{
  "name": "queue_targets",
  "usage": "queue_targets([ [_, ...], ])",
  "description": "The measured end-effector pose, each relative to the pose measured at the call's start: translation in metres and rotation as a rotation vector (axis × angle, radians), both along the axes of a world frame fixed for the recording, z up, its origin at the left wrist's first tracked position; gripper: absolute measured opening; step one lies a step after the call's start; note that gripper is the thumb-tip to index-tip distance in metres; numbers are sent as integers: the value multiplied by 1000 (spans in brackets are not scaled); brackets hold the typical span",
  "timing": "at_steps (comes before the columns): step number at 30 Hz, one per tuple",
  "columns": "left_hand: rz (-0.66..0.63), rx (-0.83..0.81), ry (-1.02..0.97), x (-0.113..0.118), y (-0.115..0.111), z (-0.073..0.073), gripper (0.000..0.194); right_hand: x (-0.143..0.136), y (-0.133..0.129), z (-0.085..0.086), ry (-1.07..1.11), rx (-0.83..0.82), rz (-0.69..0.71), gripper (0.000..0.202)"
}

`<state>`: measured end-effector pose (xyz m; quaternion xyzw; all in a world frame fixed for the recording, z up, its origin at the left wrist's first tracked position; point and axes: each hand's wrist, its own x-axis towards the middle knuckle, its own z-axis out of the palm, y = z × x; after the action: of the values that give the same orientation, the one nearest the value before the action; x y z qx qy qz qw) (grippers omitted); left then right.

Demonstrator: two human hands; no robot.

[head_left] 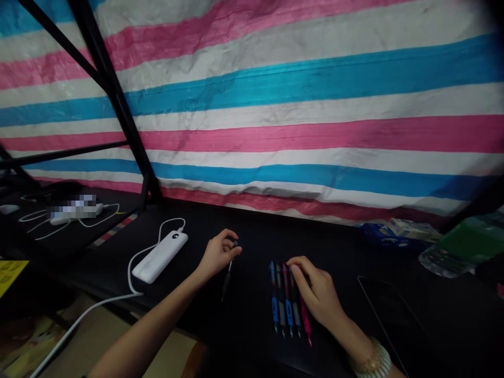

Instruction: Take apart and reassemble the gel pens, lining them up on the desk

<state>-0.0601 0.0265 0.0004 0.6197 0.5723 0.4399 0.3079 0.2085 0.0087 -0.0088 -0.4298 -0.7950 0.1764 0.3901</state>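
Several pens (pixel 289 302) lie side by side on the black table (pixel 252 325), tips toward the near edge; blue, dark and pink ones show. My right hand (pixel 315 286), with a beaded bracelet (pixel 374 362) at the wrist, is closed at the top ends of the rightmost pens, fingertips touching the pink pen (pixel 306 320). To the left, my left hand (pixel 220 253) pinches the upper end of a dark pen (pixel 227 281), which slants down toward the near edge, apart from the row.
A white power bank (pixel 160 257) with a white cable lies at the left. On the right are a dark tablet-like panel (pixel 389 315), a clear and green plastic package (pixel 452 252) and a blue packet (pixel 380 235). A striped sheet (pixel 295 126) hangs behind; a black metal frame (pixel 118 105) stands left.
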Motion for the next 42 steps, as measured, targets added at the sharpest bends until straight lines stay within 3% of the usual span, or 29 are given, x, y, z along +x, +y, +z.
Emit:
queue_targets([
  [6, 103, 25, 155, -4, 4, -8, 20, 1, 1, 1, -15, 5, 23, 23],
  [15, 111, 6, 486, -6, 0, -14, 28, 0, 1, 1, 3, 10, 11, 25],
  [20, 125, 12, 586, 2, -10, -5, 32, 1, 2, 0, 26, 17, -23, 22],
  [22, -3, 121, 654, 12, -13, 6, 31, 2, 2, 1, 70, 13, -62, 21],
  [27, -721, 456, 789, 45, -14, 22, 22, 1, 1, 5, 175, 0, -144, 22],
  [30, -874, 517, 819, 57, -11, 18, 15, 2, 3, 3, 213, -32, -141, 22],
  [33, -885, 523, 832, 59, -9, 14, 16, 3, 5, 2, 260, -55, -163, 23],
  [36, -833, 535, 841, 56, -7, 19, 15, 3, 6, 6, 234, -110, -134, 25],
  [42, -541, 683, 1035, 58, -5, 33, 23, 4, 4, 11, -88, -166, 140, 26],
])
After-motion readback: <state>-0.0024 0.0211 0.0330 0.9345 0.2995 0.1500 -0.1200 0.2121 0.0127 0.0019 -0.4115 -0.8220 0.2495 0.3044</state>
